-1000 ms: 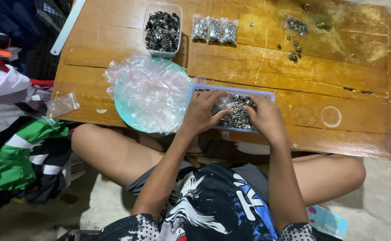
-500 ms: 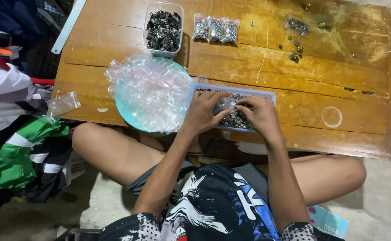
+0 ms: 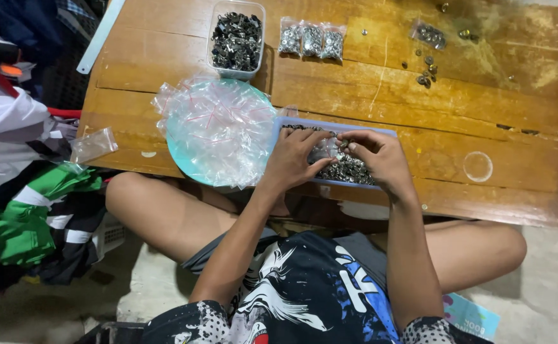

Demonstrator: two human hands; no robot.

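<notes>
Now both hands work over a blue tray.
Left hand (image 3: 291,159) and right hand (image 3: 381,156) each grip 1 small clear bag (image 3: 327,150) above the tray (image 3: 279,124) of metal parts at the counter's (image 3: 482,95) near edge.

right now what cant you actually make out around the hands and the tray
- Small bag between the hands, head view: the left hand and right hand cover most of it, so its fill is unclear.
- Blue tray: both hands hide its middle; the metal pieces are too small to identify.
- Three filled bags at the far edge: contents too small to identify.
- Pile of clear bags: overlapping, uncountable.
</notes>
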